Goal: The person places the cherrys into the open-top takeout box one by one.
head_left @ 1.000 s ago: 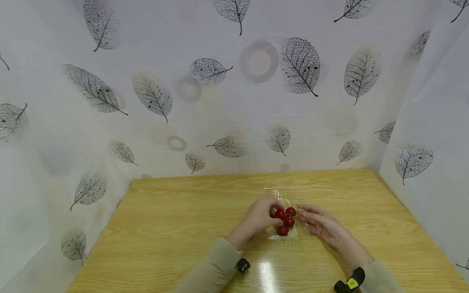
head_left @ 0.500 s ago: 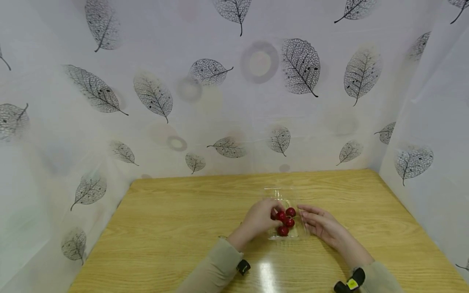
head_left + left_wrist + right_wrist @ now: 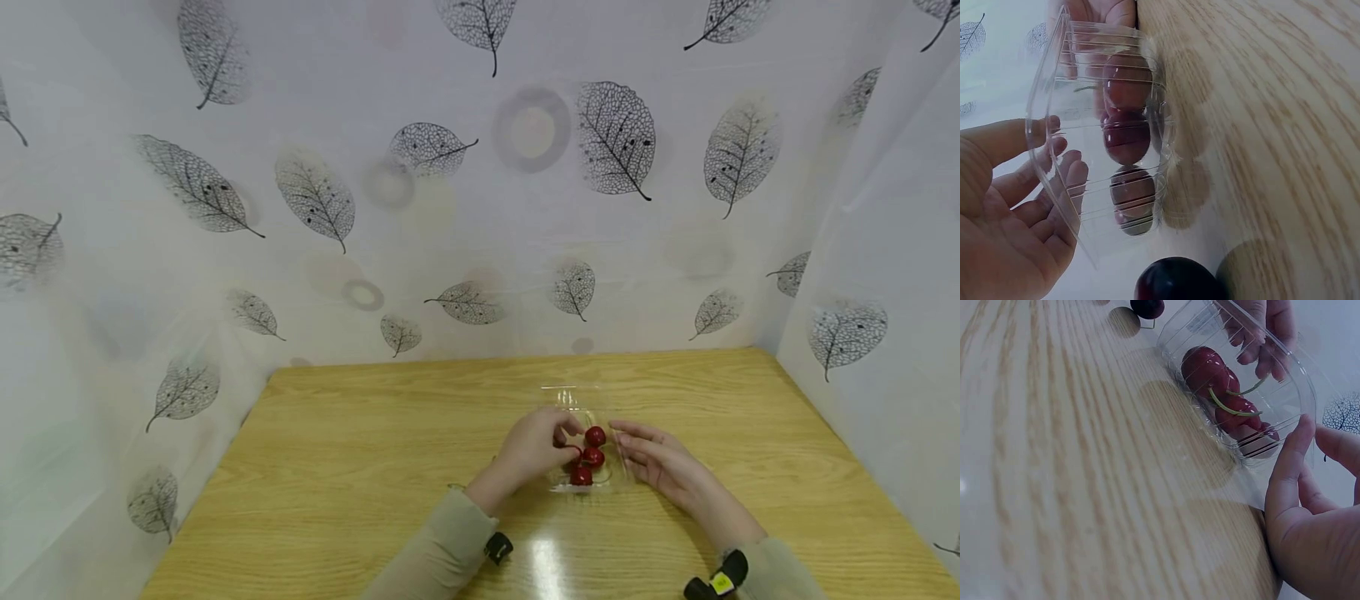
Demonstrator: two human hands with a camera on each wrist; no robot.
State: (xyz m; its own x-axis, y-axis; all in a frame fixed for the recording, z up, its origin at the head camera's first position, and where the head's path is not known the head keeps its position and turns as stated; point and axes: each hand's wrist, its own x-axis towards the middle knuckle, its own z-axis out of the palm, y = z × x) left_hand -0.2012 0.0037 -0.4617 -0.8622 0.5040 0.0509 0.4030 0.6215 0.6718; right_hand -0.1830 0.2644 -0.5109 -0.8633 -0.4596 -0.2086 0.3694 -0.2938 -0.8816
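A clear plastic box (image 3: 619, 479) stands on the table with several red cherries (image 3: 595, 436) in it. My left hand (image 3: 534, 443) reaches over its left side, fingers bent loosely above the fruit and holding nothing. In the left wrist view its fingertips (image 3: 1075, 175) show against the near wall, apart from the cherries (image 3: 1127, 137). My right hand (image 3: 663, 467) is at the box's right side. Thumb (image 3: 1294, 440) and forefinger pinch the rim there, as the right wrist view shows. Some fruit is hidden behind the left thumb in the head view.
Outside the box, a dark cherry (image 3: 1175, 280) with a stem lies on the wooden table (image 3: 360, 467), near the left wrist; the arm hides it from the head view. A white leaf-patterned sheet (image 3: 450, 217) hangs behind the table and at both sides.
The cherry that was between my left fingers has dropped lower among the others in the box. The left fingers have let go and hold nothing. My right hand has stayed in place.
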